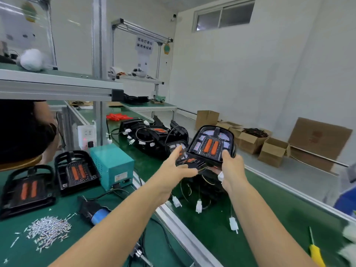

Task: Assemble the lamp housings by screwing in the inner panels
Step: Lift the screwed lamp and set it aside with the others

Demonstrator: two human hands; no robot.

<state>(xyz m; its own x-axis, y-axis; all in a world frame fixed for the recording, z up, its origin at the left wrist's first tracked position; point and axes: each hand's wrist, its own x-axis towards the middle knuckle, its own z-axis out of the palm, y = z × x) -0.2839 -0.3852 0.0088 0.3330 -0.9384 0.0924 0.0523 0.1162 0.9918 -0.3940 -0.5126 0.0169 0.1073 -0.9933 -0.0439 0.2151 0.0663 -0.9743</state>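
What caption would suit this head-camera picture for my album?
Right hand lifts a lamp housing over the green conveyor; open left hand reaches for it, near a screw pile.

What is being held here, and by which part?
The right hand grips a lamp housing by its lower edge, lifted above the belt. The left hand reaches to its lower left corner with straight fingers.

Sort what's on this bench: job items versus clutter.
For the job:
held housing, gripped by the right hand, left hand reaching in
two housings at left
screw pile
screwdriver
teal power box

Lying about:
cardboard boxes
yellow tool
red parts
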